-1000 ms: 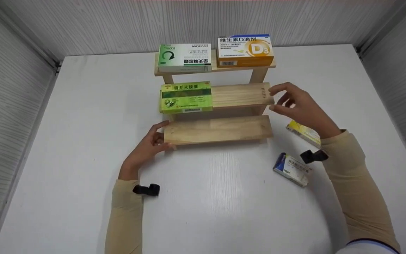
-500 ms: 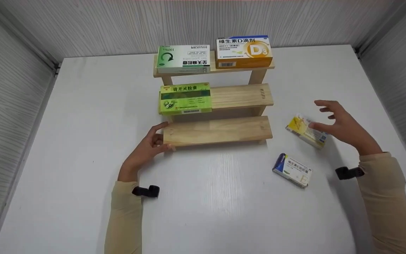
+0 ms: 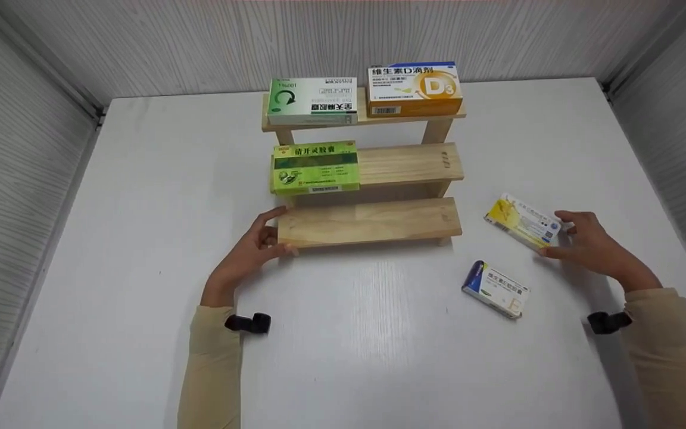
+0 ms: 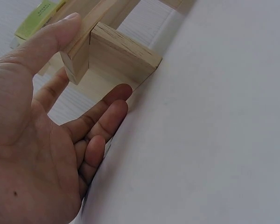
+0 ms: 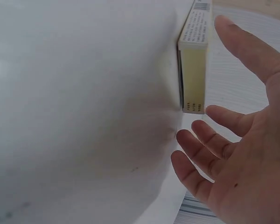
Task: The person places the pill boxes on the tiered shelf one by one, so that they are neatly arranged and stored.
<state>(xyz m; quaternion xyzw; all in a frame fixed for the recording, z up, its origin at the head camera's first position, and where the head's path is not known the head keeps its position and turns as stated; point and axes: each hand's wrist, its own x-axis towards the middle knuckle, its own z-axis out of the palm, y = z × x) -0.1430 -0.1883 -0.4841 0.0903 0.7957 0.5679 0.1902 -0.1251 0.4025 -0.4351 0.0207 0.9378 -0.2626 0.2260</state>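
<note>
My left hand grips the left end of the lowest step of a three-step wooden rack, thumb at the front edge and forefinger at the back. Seen from the left wrist, the other fingers curl beside the step's leg. At the right, my right hand is at the near end of a yellow-and-white medicine box lying flat. Its thumb and forefinger spread to either side of that end; in the right wrist view the fingertips are right at the box's edges.
A white-and-blue medicine box lies nearer me. On the rack's top step stand a green-and-white box and an orange-and-white D3 box. A green box leans on the middle step's left half. Panelled walls enclose the table.
My right hand has moved from the middle step's right end, right and toward me, over to the yellow-and-white box. My left hand stays on the lowest step.
</note>
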